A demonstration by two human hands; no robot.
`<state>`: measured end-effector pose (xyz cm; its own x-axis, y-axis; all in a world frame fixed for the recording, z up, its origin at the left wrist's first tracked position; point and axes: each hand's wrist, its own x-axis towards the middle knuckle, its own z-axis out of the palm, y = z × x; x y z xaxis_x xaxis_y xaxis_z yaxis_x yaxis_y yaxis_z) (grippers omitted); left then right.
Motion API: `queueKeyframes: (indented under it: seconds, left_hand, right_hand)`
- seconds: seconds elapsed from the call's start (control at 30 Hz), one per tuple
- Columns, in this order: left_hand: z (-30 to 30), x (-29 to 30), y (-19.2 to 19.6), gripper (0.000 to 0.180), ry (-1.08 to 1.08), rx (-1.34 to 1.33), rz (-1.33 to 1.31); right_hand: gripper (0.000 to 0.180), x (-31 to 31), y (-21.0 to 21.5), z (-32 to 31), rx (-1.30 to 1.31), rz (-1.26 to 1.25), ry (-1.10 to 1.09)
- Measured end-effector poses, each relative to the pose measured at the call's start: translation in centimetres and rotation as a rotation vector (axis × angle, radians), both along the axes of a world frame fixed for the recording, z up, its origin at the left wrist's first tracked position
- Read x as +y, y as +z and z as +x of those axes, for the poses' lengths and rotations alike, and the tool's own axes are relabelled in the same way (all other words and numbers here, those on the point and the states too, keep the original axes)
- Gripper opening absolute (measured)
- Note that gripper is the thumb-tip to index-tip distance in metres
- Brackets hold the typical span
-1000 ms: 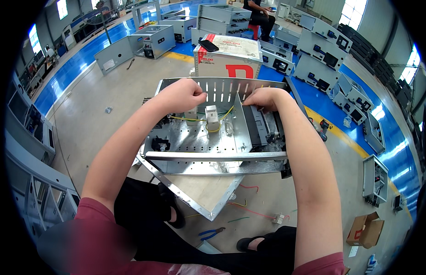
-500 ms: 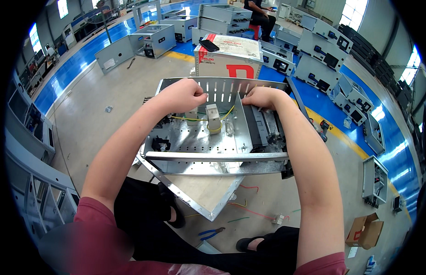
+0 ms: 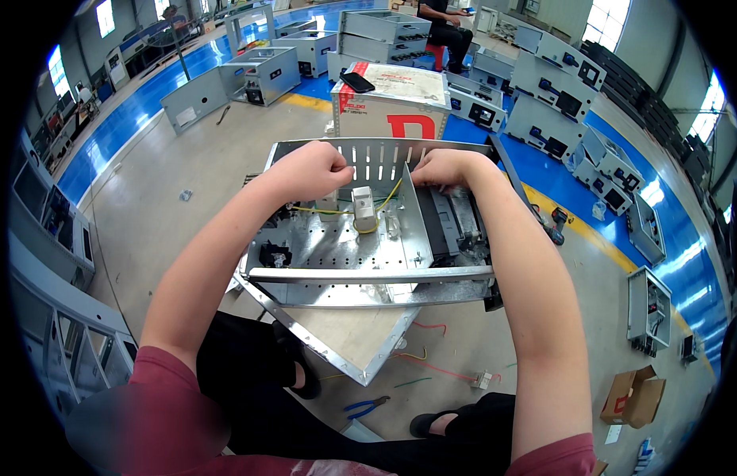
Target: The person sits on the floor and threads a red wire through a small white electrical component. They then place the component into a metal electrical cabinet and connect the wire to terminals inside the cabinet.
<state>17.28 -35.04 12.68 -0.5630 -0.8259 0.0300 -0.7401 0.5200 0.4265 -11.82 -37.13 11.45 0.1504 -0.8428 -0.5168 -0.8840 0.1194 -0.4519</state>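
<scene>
In front of me a metal cabinet (image 3: 329, 300) lies with its open side up, a slotted wall at its far side and a perforated plate inside. My left hand (image 3: 314, 170) is closed above the cabinet's far left part; anything in its fingers is hidden. My right hand (image 3: 441, 167) is pinched at the far end of the upright metal divider (image 3: 416, 226), and I cannot make out what it holds. Between the hands stands a pale block-shaped component (image 3: 363, 208). A yellow-green wire (image 3: 390, 195) loops round it and rises toward the divider. Right of the divider sits a black part (image 3: 443, 226).
The cabinet rests on a wooden crate (image 3: 356, 333). Blue-handled pliers (image 3: 367, 407) and wire scraps lie on the floor near my feet. A cordless drill (image 3: 555, 226) is at the right. Beyond stands a white box (image 3: 392, 107) with a phone (image 3: 356, 82). Farther back a person (image 3: 448, 32) sits among metal cabinets.
The whole view has shifted slightly. Both hands keep nearly the same closed pose over the cabinet's far side, and the components stay in place.
</scene>
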Motion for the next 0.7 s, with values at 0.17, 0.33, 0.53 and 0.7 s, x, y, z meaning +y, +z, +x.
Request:
queueKeyframes:
  seconds: [0.17,0.33,0.53,0.7]
  left_hand:
    - [0.1,-0.6,-0.6,0.04,-0.021,-0.038,0.043]
    - [0.3,-0.2,-0.8,0.032,-0.129,-0.134,0.12]
    - [0.9,0.0,-1.2,0.024,-0.181,-0.388,0.076]
    - [0.8,-0.2,-1.4,0.021,-0.139,-0.551,0.043]
  right_hand:
    - [0.049,0.0,-0.4,0.3,0.042,-0.016,-0.068]
    - [0.05,0.4,0.2,1.0,0.089,0.021,-0.081]
    - [0.051,-0.2,-0.7,0.6,0.026,0.062,-0.136]
    - [0.048,-1.5,-2.6,-1.3,-0.114,0.071,-0.126]
